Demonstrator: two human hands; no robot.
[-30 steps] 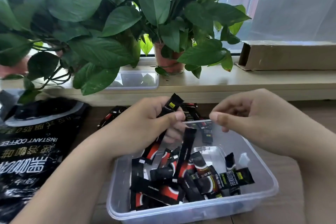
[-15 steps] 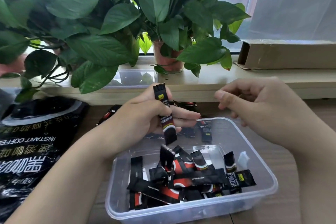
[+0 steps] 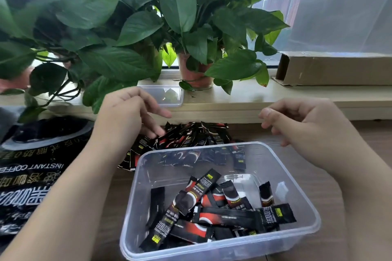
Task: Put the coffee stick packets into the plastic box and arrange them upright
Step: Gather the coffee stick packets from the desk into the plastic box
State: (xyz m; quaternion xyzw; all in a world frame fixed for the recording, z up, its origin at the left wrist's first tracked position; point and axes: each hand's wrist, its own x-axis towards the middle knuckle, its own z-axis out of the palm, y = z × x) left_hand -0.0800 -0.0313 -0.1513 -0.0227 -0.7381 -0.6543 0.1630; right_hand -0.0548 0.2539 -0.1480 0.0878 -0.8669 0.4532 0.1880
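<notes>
The left hand (image 3: 125, 116) is by the pile of coffee stick packets (image 3: 191, 135). Its fingers are loose and a bit spread, and it holds nothing. The right hand (image 3: 307, 127) is above the far right side of the plastic box (image 3: 222, 247), fingers softly bent, holding nothing. The pile lies on the desk (image 3: 331, 207) just behind the box. The packets in the box (image 3: 212, 207) lie flat and jumbled. A big black coffee bag (image 3: 31, 176) lies on the left.
</notes>
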